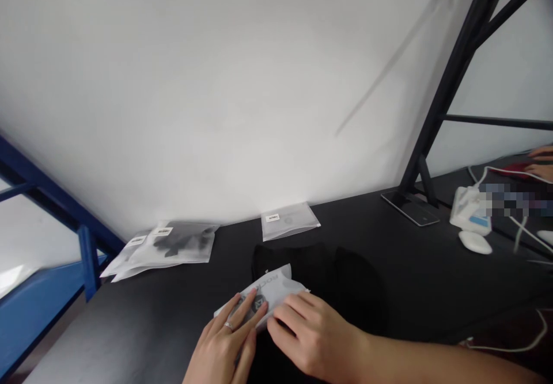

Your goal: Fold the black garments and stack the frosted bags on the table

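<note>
A frosted plastic zip bag (283, 286) with dark printed lettering lies tilted near the front of the black table. My left hand (222, 338) rests on it with fingers stretched and spread, a ring on one finger. Something dark shows through or on the bag between those fingers. At the bag's right side my right hand (311, 329) is closed, its curled fingers pinching the edge near the zip. What exactly lies between thumb and fingers is hidden. Black cloth-like items (302, 257) lie just behind and under the bag, hard to tell from the tabletop.
Several labelled zip bags (190, 243) overlap at the back left, and one flat zip bag (291, 223) lies by the wall. At right are a phone (410, 207), a white power strip (469, 211), a white mouse (475, 242) and cables. Another person's hand (540, 162) shows far right.
</note>
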The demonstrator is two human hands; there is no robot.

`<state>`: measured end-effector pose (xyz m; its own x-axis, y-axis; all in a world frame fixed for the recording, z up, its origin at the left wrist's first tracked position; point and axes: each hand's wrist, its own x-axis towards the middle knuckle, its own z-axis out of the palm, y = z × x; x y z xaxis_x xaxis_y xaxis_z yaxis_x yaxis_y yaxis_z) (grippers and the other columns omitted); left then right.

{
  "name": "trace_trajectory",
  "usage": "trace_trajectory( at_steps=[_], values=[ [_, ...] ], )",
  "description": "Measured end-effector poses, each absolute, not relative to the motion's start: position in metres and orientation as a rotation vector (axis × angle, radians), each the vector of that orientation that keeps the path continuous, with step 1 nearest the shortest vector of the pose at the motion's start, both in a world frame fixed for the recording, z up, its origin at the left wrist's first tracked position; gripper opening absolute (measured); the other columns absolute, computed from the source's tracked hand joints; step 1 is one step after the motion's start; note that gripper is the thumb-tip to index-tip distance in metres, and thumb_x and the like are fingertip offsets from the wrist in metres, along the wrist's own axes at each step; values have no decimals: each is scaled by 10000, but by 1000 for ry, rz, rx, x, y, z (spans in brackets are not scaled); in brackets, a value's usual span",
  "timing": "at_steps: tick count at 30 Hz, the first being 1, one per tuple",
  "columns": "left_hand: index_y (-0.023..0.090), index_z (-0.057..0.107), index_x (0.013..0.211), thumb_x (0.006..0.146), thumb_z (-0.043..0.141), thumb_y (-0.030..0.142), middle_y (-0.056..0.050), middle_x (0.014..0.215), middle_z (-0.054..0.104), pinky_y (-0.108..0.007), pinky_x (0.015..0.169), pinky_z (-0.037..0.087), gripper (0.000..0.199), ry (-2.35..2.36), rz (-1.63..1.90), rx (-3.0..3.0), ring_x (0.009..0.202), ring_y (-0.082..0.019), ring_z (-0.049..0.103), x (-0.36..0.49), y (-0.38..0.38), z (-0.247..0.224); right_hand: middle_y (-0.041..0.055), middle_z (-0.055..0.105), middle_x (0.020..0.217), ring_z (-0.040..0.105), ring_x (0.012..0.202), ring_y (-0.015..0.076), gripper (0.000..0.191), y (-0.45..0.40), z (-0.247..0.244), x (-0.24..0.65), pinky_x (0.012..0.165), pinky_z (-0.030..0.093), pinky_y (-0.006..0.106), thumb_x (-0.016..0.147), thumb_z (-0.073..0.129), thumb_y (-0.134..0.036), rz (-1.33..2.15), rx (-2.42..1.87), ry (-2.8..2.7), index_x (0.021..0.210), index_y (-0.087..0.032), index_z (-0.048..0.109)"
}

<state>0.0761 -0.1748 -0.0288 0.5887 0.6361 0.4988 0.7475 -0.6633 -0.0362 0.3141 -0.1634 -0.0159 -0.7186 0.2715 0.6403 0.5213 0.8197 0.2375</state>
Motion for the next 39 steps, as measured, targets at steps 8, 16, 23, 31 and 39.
trace_trajectory(
  at_steps=[8,16,23,31,39],
  values=[
    [311,631,1423,1018,482,289,-9,1358,700,-296,831,655,432,-1059,-616,-2531,1149,-248,735,78,-174,-31,38,564,736,510,669,187,187,-159,-22,305,609,425,327,951,545,-68,-642,-601,-2333,800,-148,621],
    [327,663,1383,1037,459,309,-11,1373,695,-286,848,654,402,-1135,-606,-2527,1174,-237,726,78,-176,-30,57,598,792,490,682,188,133,-167,-30,313,627,420,329,941,547,-65,-595,-596,-2355,876,-134,640],
    [298,578,1466,1067,439,320,37,1251,769,-233,824,648,423,-997,-683,-2431,1091,-189,761,77,-176,-33,50,624,768,582,702,180,181,-172,-36,324,692,501,306,916,547,-43,-563,-428,-2421,791,-145,629],
    [307,255,1644,1084,413,265,-2,1324,731,-244,798,654,583,-1092,-803,-2337,1116,-215,749,90,-177,-16,139,744,1080,680,937,212,254,-169,-13,314,687,556,268,996,452,-73,-504,-514,-2333,1058,-53,698],
    [214,628,1415,1074,450,247,-56,1160,796,-239,693,648,386,-1062,-975,-2255,909,-225,802,116,-156,-3,152,756,919,699,759,262,172,-145,-36,263,487,541,317,938,643,-140,-518,-1028,-2557,1095,-80,678]
  ],
)
